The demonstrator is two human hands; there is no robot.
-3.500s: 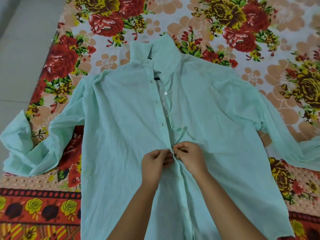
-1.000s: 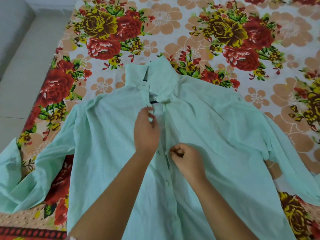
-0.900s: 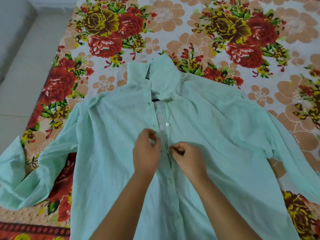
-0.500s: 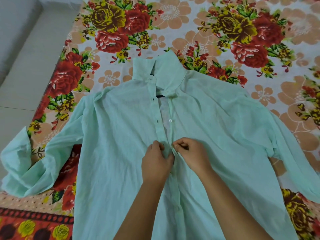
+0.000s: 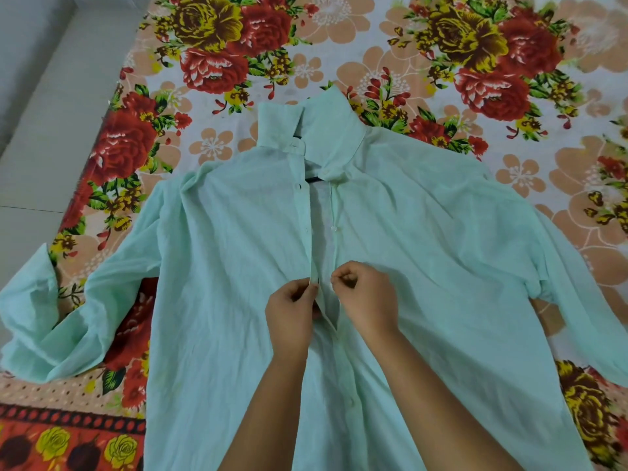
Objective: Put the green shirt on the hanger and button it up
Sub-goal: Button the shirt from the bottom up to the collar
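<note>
Far left: pale tiled floor (image 5: 30,147), bordering a flowered bed sheet (image 5: 424,39) that covers the rest of the view.

The green shirt (image 5: 221,266) lies face up and flat on the sheet, collar (image 5: 326,127) away from the person. Its left-side sleeve (image 5: 44,317) is spread outward and doubled back at the cuff.

The left hand (image 5: 292,321) sits at mid-chest of the shirt. Its fingers (image 5: 304,292) are curled, and with the thumb they pinch the buttonhole edge (image 5: 307,232) of the front opening, lifting it slightly off the cloth beneath.

Between that edge and the opposite one the front stands open in a narrow gap from the hands up to the collar. At the top of the gap a short dark piece of the hanger (image 5: 314,179) shows inside the neck. One unfastened button (image 5: 333,228) sits on the far edge above the hands. Below the hands the front lies closed.

The right hand (image 5: 368,300) is just beside the left, not touching it. Its fingers (image 5: 345,277) are curled tight and pinch the button edge; whether a button is inside the pinch cannot be told.

The right-side sleeve (image 5: 584,300) runs off toward the frame edge.
</note>
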